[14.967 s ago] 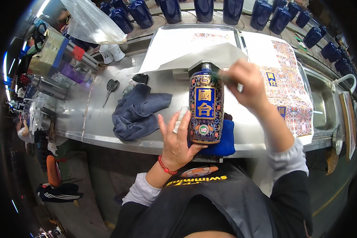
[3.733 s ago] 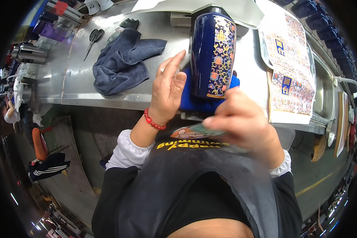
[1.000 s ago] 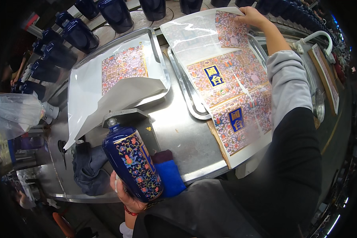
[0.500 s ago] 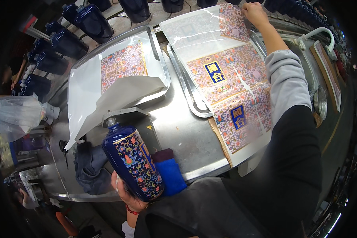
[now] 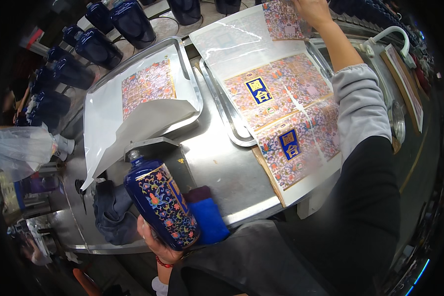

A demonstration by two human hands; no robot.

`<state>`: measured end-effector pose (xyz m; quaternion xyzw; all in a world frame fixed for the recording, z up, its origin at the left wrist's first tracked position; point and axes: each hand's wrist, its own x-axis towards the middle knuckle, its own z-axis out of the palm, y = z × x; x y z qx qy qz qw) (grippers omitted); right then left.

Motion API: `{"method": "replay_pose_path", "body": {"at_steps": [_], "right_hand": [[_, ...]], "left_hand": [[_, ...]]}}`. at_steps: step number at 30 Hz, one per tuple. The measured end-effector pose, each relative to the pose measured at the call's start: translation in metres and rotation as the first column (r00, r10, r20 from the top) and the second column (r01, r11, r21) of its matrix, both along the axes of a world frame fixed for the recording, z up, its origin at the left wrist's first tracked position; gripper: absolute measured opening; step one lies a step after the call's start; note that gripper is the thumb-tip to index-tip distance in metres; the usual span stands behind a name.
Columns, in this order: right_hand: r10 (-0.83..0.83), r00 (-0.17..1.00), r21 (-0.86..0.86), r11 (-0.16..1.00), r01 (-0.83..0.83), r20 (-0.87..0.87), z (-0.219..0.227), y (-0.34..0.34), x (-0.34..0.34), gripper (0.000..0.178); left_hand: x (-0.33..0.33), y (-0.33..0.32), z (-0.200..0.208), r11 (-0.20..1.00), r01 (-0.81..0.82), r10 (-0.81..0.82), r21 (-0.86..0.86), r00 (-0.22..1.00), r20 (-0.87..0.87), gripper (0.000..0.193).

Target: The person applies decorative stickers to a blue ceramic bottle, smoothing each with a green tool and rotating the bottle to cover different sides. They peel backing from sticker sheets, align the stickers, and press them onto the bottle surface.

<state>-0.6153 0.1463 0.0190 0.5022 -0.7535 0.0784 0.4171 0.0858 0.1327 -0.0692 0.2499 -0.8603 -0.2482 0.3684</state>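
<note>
My left hand (image 5: pixel 159 241) is wrapped round the lower part of a dark blue glass bottle (image 5: pixel 144 172), tilted, with its neck pointing up and away. A colourful floral decal with a gold-edged blue panel covers the bottle's side. At the far right, my right hand (image 5: pixel 314 12) pinches the top edge of a small patterned decal piece (image 5: pixel 283 22); its fingertips are partly cut off by the frame. That piece lies over a translucent sheet (image 5: pixel 227 42). Below it spread printed floral decal sheets (image 5: pixel 261 113) with blue panels, overlapping a metal tray (image 5: pixel 236 133).
Another metal tray (image 5: pixel 198 106) holds a patterned sheet under curled white paper (image 5: pixel 133 126). A dark cloth (image 5: pixel 114 212) and a blue cloth (image 5: pixel 209 222) lie near the steel table's front edge. Several blue bottles (image 5: pixel 133 24) stand at the back left. A white tap (image 5: pixel 397 34) is at right.
The view has shifted slightly. My right hand has moved a little farther toward the upper edge, staying at the decal piece. My left hand keeps its hold on the bottle.
</note>
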Motion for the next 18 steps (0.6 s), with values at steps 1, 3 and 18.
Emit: {"method": "replay_pose_path", "body": {"at_steps": [1,3,18], "right_hand": [[-0.005,1.000,-0.005,1.000,0.005,-0.014,0.005,0.001,0.004,0.011],[-0.019,0.999,-0.016,1.000,0.018,-0.043,0.014,0.004,0.010,0.010],[0.014,0.964,-0.293,0.951,-0.094,-0.264,0.066,0.060,-0.014,0.013]], "left_hand": [[0.001,0.001,0.001,1.000,-0.008,0.008,-0.010,1.000,0.004,0.080],[0.003,0.001,0.001,1.000,-0.007,0.006,0.011,0.999,0.047,0.087],[0.016,0.000,-0.010,0.991,-0.032,0.031,0.131,0.999,0.010,0.099]]}}
